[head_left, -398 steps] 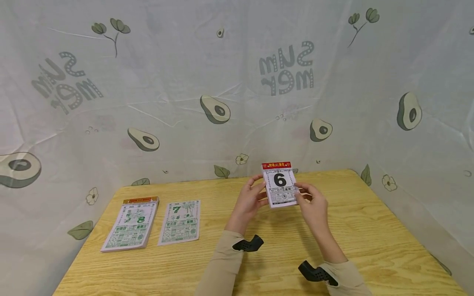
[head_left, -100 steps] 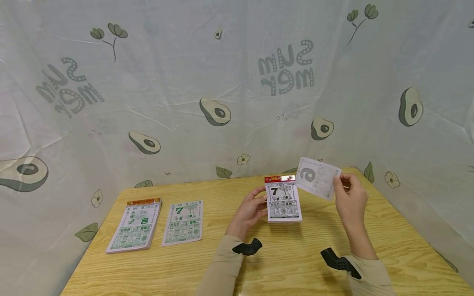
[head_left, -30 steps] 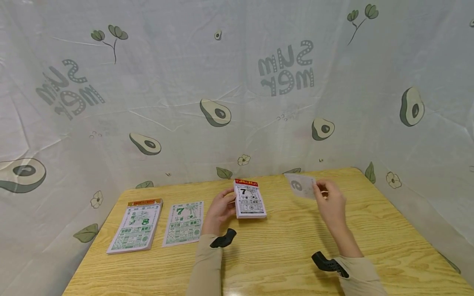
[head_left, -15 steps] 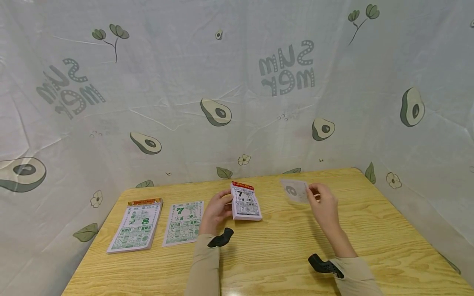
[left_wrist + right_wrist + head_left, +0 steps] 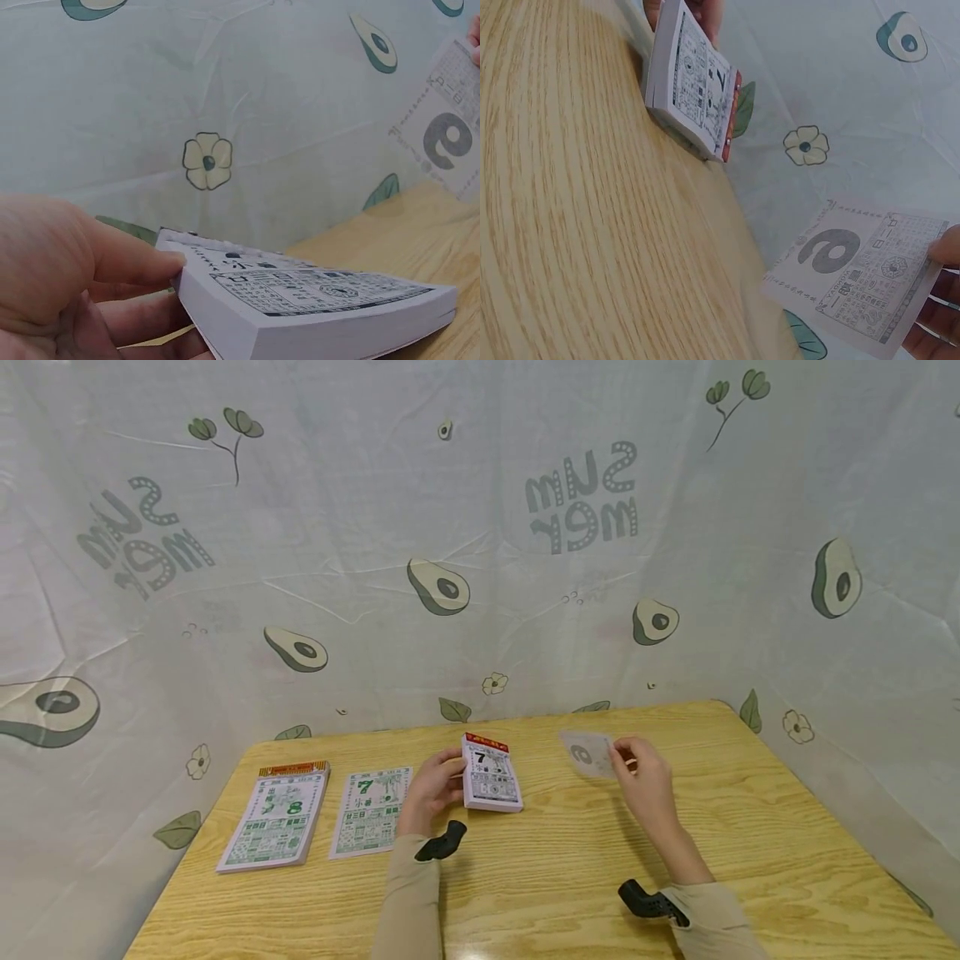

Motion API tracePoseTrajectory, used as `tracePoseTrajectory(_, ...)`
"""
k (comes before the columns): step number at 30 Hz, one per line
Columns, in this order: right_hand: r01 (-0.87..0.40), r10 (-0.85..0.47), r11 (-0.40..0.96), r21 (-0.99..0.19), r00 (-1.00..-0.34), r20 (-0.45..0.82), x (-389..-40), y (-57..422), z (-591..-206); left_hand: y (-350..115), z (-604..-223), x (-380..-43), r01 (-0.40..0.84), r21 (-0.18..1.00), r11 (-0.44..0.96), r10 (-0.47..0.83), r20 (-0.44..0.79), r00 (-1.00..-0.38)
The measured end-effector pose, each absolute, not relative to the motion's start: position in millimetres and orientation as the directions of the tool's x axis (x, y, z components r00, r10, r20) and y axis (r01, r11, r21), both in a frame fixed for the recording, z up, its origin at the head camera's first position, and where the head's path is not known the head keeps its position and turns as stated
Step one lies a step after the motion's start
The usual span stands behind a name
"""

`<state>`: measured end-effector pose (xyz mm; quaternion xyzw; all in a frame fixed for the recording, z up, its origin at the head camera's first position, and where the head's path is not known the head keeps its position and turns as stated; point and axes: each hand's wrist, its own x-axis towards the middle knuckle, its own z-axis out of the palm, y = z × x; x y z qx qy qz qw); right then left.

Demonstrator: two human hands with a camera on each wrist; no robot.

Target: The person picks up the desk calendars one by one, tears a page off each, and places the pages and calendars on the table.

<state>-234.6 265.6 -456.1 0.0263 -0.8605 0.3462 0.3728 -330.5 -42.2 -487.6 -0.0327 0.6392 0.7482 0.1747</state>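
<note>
My left hand [image 5: 432, 785] grips the left edge of a small tear-off calendar [image 5: 491, 774] with a red header and a black 7 on its top page. In the left wrist view the thumb [image 5: 142, 259] lies along the side of the thick calendar block [image 5: 315, 315], with the other fingers under it. My right hand [image 5: 645, 781] pinches one edge of a thin loose calendar page [image 5: 587, 753]. A grey 6 shows through the page's back in the right wrist view, its torn edge away from the fingers.
Left on the wooden table [image 5: 540, 885] lies a larger green-printed calendar [image 5: 270, 822] showing 8. Beside it is a loose green page [image 5: 367, 814] with a 7, partly behind my left hand. A patterned curtain [image 5: 360, 510] closes off the back and sides.
Earlier both hands held the calendar showing 6; that page came off into the right hand, baring the 7. Since then both hands have moved left, bringing calendar and page lower.
</note>
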Motion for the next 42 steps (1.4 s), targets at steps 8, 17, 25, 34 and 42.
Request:
tracePoseTrajectory(8, -0.332, 0.169, 0.774, -0.539, -0.712, 0.681, -236, 259, -460, -53, -487, -330, -0.297, 0.953, -0.059, 0.218, -0.278, -0.935)
tracePoseTrajectory(17, -0.372, 0.126, 0.768, -0.522, -0.711, 0.692, -236, 250, -461, -63, -487, -329, -0.298, 0.955, -0.010, 0.222, -0.288, -0.932)
tracePoseTrajectory(25, -0.382, 0.070, 0.772, -0.508, -0.743, 0.666, -235, 243, -463, -72, -488, -330, -0.290, 0.956, 0.036, 0.214, -0.291, -0.932)
tracePoseTrajectory(34, -0.392, -0.027, 0.755, -0.525, -0.819, 0.573, -236, 233, -471, -81, -487, -330, -0.293, 0.955, 0.042, 0.211, -0.295, -0.932)
tracePoseTrajectory(42, -0.357, -0.104, 0.753, -0.553, -0.894, 0.436, -233, 221, -476, -84, -486, -329, -0.273, 0.959, 0.074, 0.238, -0.283, -0.929)
